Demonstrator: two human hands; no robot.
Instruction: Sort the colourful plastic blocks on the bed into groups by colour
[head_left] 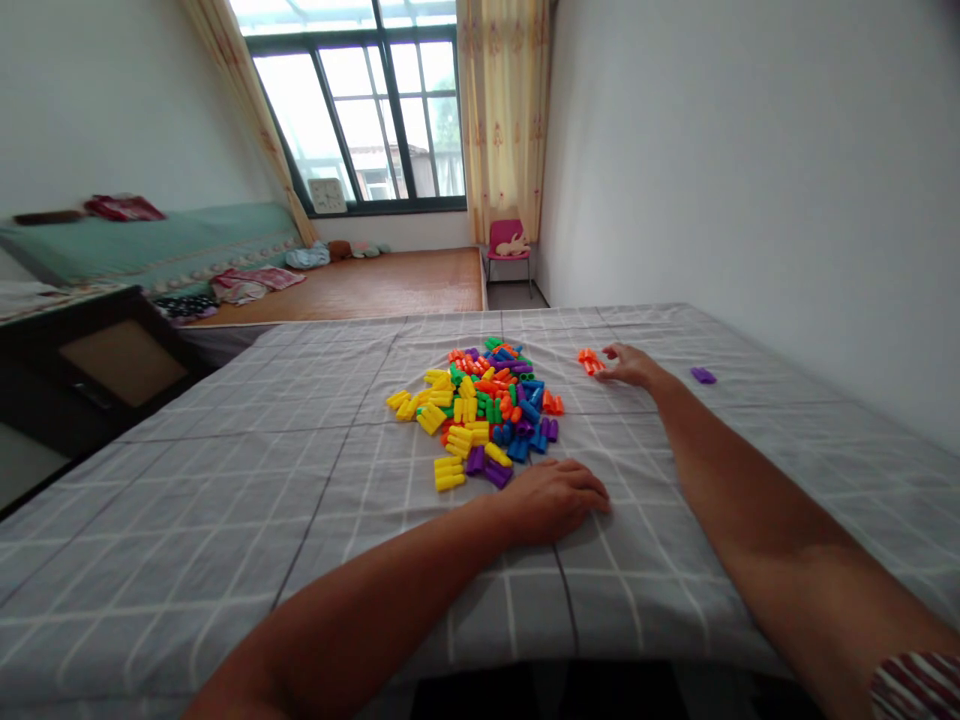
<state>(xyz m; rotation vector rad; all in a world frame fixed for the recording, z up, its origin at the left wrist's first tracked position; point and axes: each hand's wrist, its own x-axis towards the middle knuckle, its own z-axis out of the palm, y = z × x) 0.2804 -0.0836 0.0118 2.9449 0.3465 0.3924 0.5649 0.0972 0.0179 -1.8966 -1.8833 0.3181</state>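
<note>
A heap of plastic toy blocks (487, 400) in yellow, orange, green, blue and purple lies on a grey checked cloth (360, 560). Close to the near right side of this heap, my left hand (559, 500) rests on the cloth with its fingers laid flat, holding nothing that I can see. My right hand (631, 366) reaches beyond the heap's right side, beside some orange blocks (591, 362). Its thumb is at their near right end, and the thumb and forefinger are apart. Whether the thumb touches them is hard to tell.
A single purple block (703, 375) lies farther right on the cloth. White wall (750, 170) runs along the right side. Behind the table are a bed (405, 280) and a pink chair (508, 240); a dark cabinet (97, 360) stands at left.
</note>
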